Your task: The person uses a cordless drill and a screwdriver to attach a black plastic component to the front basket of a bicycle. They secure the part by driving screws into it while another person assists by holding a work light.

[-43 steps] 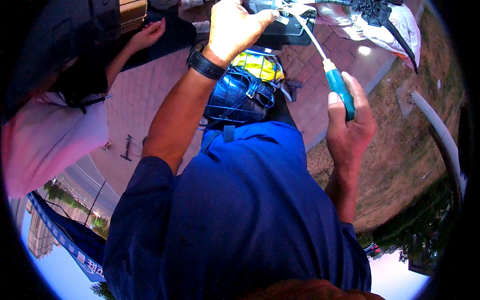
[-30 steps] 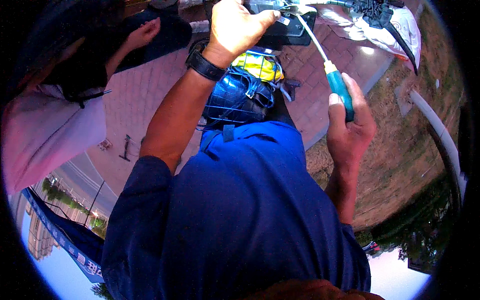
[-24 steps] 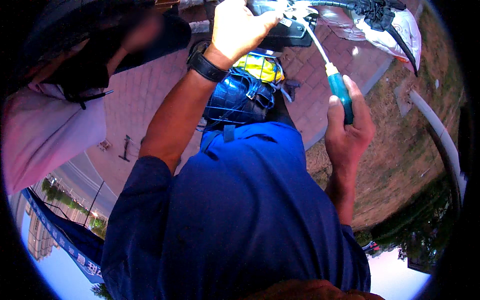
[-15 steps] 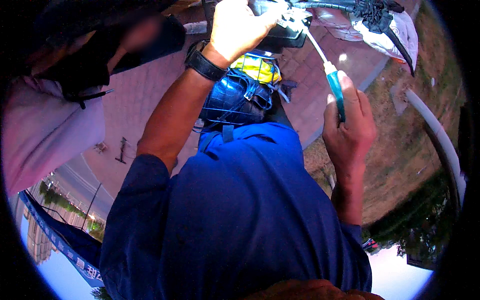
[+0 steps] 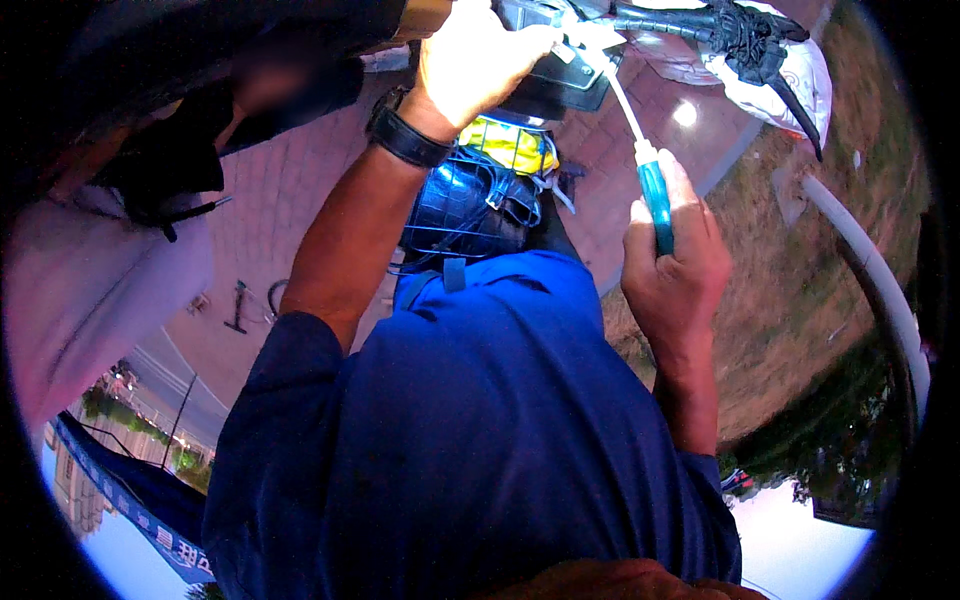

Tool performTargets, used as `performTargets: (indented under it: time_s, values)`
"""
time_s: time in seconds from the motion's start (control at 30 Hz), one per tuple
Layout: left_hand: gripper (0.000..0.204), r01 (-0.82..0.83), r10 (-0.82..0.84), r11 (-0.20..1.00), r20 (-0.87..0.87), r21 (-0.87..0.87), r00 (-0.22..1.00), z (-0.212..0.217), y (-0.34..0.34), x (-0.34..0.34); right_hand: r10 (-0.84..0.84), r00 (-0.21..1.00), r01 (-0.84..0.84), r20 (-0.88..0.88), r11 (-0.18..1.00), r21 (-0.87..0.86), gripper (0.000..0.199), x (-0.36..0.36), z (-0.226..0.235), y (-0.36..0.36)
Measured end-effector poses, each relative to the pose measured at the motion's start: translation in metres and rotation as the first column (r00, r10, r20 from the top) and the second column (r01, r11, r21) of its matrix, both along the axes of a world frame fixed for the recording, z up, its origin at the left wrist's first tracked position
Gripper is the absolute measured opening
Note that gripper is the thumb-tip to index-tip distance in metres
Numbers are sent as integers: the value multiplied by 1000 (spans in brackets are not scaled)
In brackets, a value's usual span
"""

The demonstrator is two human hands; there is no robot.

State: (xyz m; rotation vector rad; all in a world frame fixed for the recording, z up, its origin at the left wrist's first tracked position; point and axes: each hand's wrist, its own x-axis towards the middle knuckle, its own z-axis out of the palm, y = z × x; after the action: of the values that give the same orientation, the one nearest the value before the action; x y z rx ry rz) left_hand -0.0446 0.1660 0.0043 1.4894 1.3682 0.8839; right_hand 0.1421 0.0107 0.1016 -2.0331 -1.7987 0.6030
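Note:
My right hand point(image 5: 684, 262) is wrapped round the teal handle of a screwdriver point(image 5: 655, 195), which has a pale collar. Its long shaft, white in the glare, slants up and left to a small bright piece point(image 5: 592, 38) beside a dark box-like housing point(image 5: 570, 82). My left hand point(image 5: 478, 55), with a black watch point(image 5: 405, 130) on the wrist, is closed at the housing's left side. The thumb points right toward the bright piece. Glare and the picture's upper edge hide what these fingers grip.
Below the housing is a wire basket point(image 5: 480, 215) with a yellow cloth point(image 5: 505, 145) and a dark bag. A black-wrapped handlebar point(image 5: 680, 22) with a lever juts right, near a white bag point(image 5: 775, 85). Another person's sleeve point(image 5: 165, 155) is at left. Paving meets dry grass at right.
My right hand and the screwdriver have shifted slightly left. The shaft's tip stays by the bright piece, and my left hand has hardly moved.

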Motion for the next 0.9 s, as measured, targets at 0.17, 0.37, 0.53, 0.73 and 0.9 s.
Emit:
performTargets:
  time_s: [0.17,0.37,0.53,0.73,0.9]
  values:
    - [36,-26,28,997,32,-69,999,0,-1,4,45,995,-39,94,998,-55,44,-3,8,7]
    - [36,-19,17,999,-53,-44,998,4,-1,2,201,924,-225,326,974,39,51,12,1,10]
    - [33,-3,9,998,-85,69,996,2,-1,3,284,854,-303,435,953,-27,52,12,15,19]
    - [32,96,-69,963,-114,253,991,-13,-5,5,152,951,-88,268,967,-238,50,-2,16,29]
    - [30,384,-274,896,-404,221,872,-82,-22,8,139,970,-105,199,980,-171,50,4,8,24]
